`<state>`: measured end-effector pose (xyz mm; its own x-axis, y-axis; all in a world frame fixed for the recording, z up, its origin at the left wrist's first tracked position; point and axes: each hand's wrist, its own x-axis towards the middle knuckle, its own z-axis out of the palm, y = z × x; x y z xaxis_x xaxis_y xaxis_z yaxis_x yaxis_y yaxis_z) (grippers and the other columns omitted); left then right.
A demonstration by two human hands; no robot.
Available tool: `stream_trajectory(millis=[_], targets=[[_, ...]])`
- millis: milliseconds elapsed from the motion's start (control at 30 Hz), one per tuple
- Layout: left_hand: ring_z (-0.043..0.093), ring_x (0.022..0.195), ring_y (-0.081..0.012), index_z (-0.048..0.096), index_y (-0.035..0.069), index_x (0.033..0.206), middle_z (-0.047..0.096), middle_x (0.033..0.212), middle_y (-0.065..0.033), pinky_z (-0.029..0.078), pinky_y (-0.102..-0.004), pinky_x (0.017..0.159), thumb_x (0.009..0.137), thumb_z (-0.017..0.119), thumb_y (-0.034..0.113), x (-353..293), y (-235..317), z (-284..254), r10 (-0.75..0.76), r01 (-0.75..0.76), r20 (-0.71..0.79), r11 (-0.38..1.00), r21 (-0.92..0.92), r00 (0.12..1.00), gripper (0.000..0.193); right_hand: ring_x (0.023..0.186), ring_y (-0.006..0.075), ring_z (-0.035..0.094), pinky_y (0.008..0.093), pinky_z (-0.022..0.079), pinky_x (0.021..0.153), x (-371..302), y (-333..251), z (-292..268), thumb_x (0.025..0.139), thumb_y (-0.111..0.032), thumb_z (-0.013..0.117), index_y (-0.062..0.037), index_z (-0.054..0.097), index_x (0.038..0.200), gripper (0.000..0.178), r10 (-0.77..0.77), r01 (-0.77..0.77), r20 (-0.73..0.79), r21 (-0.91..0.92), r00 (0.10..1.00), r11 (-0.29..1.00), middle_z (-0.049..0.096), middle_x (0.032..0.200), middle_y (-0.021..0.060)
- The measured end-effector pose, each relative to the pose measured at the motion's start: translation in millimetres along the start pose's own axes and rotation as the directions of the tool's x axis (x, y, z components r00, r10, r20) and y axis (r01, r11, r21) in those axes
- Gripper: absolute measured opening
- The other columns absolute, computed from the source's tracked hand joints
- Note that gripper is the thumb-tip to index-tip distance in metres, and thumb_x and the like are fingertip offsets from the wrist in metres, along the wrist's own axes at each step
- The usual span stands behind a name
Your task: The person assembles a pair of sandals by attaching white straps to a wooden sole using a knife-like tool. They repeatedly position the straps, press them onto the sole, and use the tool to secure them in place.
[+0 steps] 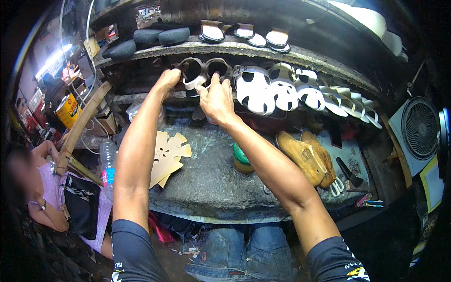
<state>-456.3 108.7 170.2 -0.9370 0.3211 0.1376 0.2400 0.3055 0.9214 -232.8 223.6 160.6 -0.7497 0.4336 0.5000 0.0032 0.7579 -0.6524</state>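
On the lower shelf [324, 105] a pair of pale strappy sandals stands between my hands. My left hand [170, 80] is closed at the outer side of the left sandal [190, 84]; its fingertips are partly hidden. The right sandal [227, 70] is in my right hand [217, 101], whose thumb and fingers grip its near end. That hand's thumb also comes close to the left sandal. Just right of it, a row of white cut-out sandals [254, 91] lines the same shelf.
A dark worktable [211, 192] carries cream cut pattern pieces [164, 157], a green-topped jar [242, 157], tan shoe lasts [305, 157] and a dark-handled tool [348, 171]. Black soles [174, 35] lie on the upper shelf. At left are a bottle [108, 164] and a seated person [47, 188]; a fan [418, 127] stands right.
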Motion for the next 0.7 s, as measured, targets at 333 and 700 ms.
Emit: stream_trajectory(millis=[333,700], targets=[[0.063,0.132,-0.0253,0.06,-0.004,0.147,0.066,0.143,-0.0196,0.046,-0.0395,0.114,0.106,0.065,0.028,-220,61,-11,0.506,-0.526,-0.159,0.841,-0.13,0.848,0.052,0.143,0.0493,0.053,0.0505,0.045,0.119,-186,49,-144,0.096,-0.025,0.081,-0.0025,0.056,0.152,0.066,-0.368,0.332,0.205,0.189,0.907,0.924,0.052,0.153,0.0336],[0.065,0.124,-0.0516,0.048,-0.005,0.148,0.068,0.123,-0.0395,0.049,-0.0657,0.107,0.095,0.052,0.082,-470,207,17,0.969,0.275,0.142,0.083,-0.958,0.202,0.101,0.108,0.0284,0.071,0.0366,0.06,0.087,-210,59,-265,0.096,-0.012,0.078,0.0035,0.064,0.138,0.047,-0.242,0.242,0.089,0.013,0.966,0.97,0.068,0.127,0.0202]])
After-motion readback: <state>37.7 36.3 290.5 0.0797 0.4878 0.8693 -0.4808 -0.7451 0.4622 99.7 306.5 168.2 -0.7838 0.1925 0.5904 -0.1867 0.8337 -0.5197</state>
